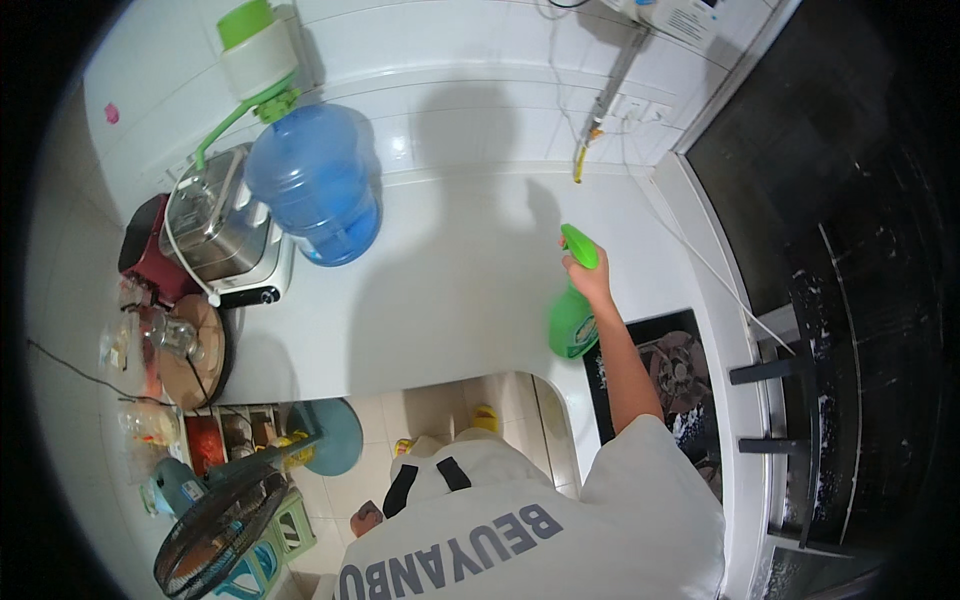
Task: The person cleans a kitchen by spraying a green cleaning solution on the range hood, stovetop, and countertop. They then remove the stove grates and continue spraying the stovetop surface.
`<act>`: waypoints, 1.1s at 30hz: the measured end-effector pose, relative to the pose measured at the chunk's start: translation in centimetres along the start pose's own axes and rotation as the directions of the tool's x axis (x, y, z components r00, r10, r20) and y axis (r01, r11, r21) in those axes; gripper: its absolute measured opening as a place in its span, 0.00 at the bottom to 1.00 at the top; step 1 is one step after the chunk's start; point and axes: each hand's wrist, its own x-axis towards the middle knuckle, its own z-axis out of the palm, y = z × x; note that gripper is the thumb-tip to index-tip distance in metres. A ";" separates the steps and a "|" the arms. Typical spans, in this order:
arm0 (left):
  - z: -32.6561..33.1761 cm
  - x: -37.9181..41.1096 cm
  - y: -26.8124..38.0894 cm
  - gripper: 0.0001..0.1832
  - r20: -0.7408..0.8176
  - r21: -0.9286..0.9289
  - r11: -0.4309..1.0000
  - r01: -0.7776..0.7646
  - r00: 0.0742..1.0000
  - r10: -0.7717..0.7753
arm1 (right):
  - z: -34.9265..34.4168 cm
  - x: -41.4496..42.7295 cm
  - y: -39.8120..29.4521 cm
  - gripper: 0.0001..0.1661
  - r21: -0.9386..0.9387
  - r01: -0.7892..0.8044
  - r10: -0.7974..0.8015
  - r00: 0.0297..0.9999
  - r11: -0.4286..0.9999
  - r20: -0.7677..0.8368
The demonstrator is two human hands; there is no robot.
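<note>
My right hand [591, 279] is wrapped around the neck of a green spray bottle [571, 326], just under its bright green trigger head [580, 246]. The bottle is upright by the left edge of a black gas cooktop [679, 375]; whether its base touches the white countertop [465, 300] is unclear. White foam patches lie on the cooktop, partly covered by my forearm. Low beside my left hip is my left hand [365, 520], with a grey-brown patch at its fingers that I cannot make out.
A blue water jug [319, 187] with a pump stands at the back left, beside a metal-and-white appliance [225, 225]. Round boards [195, 352] lie farther left. An electric fan [221, 525] stands on the floor. A dark range hood [862, 375] with white foam spots rises at right.
</note>
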 end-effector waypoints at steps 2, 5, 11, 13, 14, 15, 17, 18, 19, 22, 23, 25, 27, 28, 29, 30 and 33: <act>0.0 -0.2 -0.3 0.08 -0.013 -0.045 0.999 0.003 1.000 -0.004 | 0.7 -0.1 -1.1 0.15 -0.010 0.053 -0.052 0.994 0.999 0.097; 0.3 -1.2 1.6 0.08 0.022 -0.076 0.996 -0.037 0.999 0.039 | 1.8 -0.3 -3.1 0.15 -0.047 0.123 -0.113 0.978 0.991 0.173; -0.7 1.2 -3.0 0.08 -0.091 0.035 0.999 0.003 0.996 0.000 | 5.5 1.9 -6.6 0.14 0.078 0.311 -0.299 0.944 0.947 -0.143; -0.9 2.2 -2.3 0.06 0.041 -0.159 0.986 0.058 0.998 -0.052 | 7.1 3.5 -6.8 0.12 0.113 0.258 -0.233 0.952 0.959 -0.201; -1.1 3.0 -0.8 0.06 0.169 -0.324 0.935 0.145 0.981 -0.094 | 7.7 4.2 -6.6 0.11 0.131 0.233 -0.199 0.953 0.964 -0.228; -1.2 3.3 -0.1 0.06 0.152 -0.310 0.942 0.132 0.984 -0.089 | 8.6 4.9 -6.6 0.11 0.125 0.200 -0.168 0.959 0.972 -0.229; -1.0 4.6 -0.1 0.06 -0.009 -0.092 0.996 0.012 1.000 -0.013 | 9.7 6.2 -6.9 0.11 0.113 0.141 -0.111 0.965 0.984 -0.236; -0.9 5.1 -0.3 0.07 -0.139 0.125 0.990 -0.067 0.987 0.084 | 10.3 6.7 -7.1 0.11 0.092 0.159 -0.131 0.957 0.983 -0.261; -0.6 4.9 0.8 0.08 -0.138 0.169 0.984 -0.050 0.988 0.074 | 10.8 7.0 -7.3 0.12 0.065 0.178 -0.153 0.946 0.982 -0.285; -0.3 4.1 3.5 0.11 -0.136 0.261 0.965 -0.017 0.989 0.055 | 11.5 8.0 -7.8 0.15 0.047 0.201 -0.179 0.939 0.978 -0.295; -0.3 4.4 3.3 0.11 -0.130 0.264 0.964 -0.020 0.990 0.056 | 11.6 8.4 -8.0 0.17 0.051 0.204 -0.181 0.940 0.978 -0.289; -0.4 4.5 2.6 0.10 -0.121 0.282 0.958 -0.053 0.988 0.091 | 11.3 9.0 -8.4 0.19 0.080 0.166 -0.139 0.953 0.983 -0.270; -1.1 5.0 0.1 0.10 -0.111 0.312 0.942 -0.120 0.981 0.162 | 10.9 9.2 -8.9 0.20 0.077 0.133 -0.107 0.956 0.988 -0.272; -2.0 5.6 -2.4 0.10 -0.104 0.335 0.939 -0.079 0.987 0.121 | 10.8 9.2 -9.4 0.20 0.068 0.117 -0.094 0.955 0.991 -0.281; -3.0 6.2 -5.1 0.10 -0.095 0.361 0.932 -0.041 0.992 0.081 | 10.5 9.3 -9.6 0.20 0.059 0.100 -0.079 0.953 0.993 -0.293; -3.2 6.7 -6.3 0.11 -0.082 0.380 0.925 -0.006 0.996 0.041 | 10.2 9.4 -9.5 0.20 0.046 0.117 -0.098 0.949 0.992 -0.299; -0.4 2.7 -1.6 0.12 -0.145 0.257 0.966 -0.011 0.988 0.050 | 9.7 9.7 -9.1 0.18 0.018 0.147 -0.136 0.947 0.989 -0.291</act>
